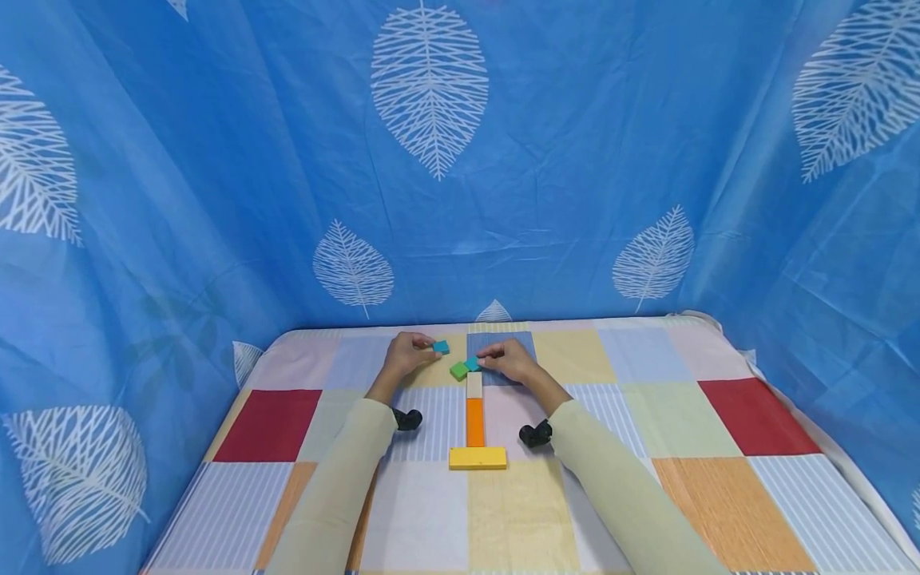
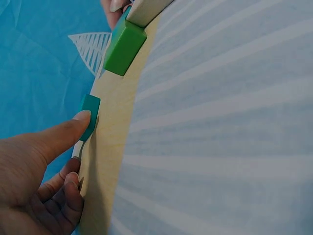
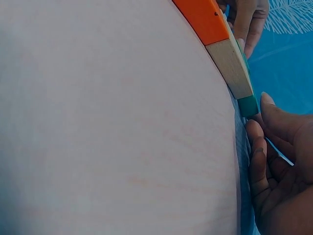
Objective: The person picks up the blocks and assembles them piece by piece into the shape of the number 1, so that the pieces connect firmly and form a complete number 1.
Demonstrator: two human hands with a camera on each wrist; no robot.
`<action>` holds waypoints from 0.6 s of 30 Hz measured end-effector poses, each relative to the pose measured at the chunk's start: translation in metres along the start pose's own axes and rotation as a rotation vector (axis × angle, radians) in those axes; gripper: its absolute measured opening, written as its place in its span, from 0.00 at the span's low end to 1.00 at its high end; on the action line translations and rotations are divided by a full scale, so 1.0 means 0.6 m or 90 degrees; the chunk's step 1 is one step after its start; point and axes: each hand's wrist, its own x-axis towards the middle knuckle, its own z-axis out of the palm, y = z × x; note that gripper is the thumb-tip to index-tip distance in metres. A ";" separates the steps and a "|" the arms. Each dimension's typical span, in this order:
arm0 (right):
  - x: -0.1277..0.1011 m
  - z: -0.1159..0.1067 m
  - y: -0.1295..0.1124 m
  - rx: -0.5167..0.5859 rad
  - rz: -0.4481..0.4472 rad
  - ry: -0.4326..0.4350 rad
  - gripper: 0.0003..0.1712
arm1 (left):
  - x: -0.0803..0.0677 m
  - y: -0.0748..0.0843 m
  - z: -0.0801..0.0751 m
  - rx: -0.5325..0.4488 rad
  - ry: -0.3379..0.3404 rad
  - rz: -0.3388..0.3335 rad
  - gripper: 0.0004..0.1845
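My left hand (image 1: pixel 410 352) pinches a teal block (image 1: pixel 442 347) between thumb and fingers, at the far part of the table; its thumb lies on the block's face in the left wrist view. My right hand (image 1: pixel 512 360) has thumb and fingertips at the outer edge of a second teal block (image 3: pixel 248 105). That block sits at the far end of a plain wood block (image 3: pixel 231 67). Beside it on the left lies a green block (image 2: pixel 125 47), turned at an angle. An orange block (image 1: pixel 475 422) continues the line towards me, ending at a yellow block (image 1: pixel 477 458) set crosswise.
A patchwork cloth (image 1: pixel 302 511) of coloured squares covers the table. Blue curtains (image 1: pixel 546 200) with white leaf prints hang behind and on both sides. Black wrist cameras sit on the left wrist (image 1: pixel 408 419) and the right wrist (image 1: pixel 536 434).
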 end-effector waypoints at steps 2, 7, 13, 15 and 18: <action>0.000 0.001 0.000 -0.002 0.000 0.002 0.13 | -0.002 -0.001 0.002 0.003 0.005 0.006 0.17; 0.002 0.000 -0.002 0.004 0.003 0.000 0.14 | 0.000 -0.005 0.005 -0.003 0.021 0.013 0.16; -0.001 0.002 -0.003 0.028 0.006 -0.004 0.13 | 0.000 -0.012 0.008 -0.020 0.035 0.011 0.14; -0.001 0.003 -0.003 0.032 0.003 -0.004 0.13 | -0.001 -0.013 0.008 -0.026 0.038 0.014 0.14; -0.002 0.003 -0.003 0.035 0.001 -0.006 0.14 | -0.003 -0.013 0.007 -0.030 0.038 0.022 0.14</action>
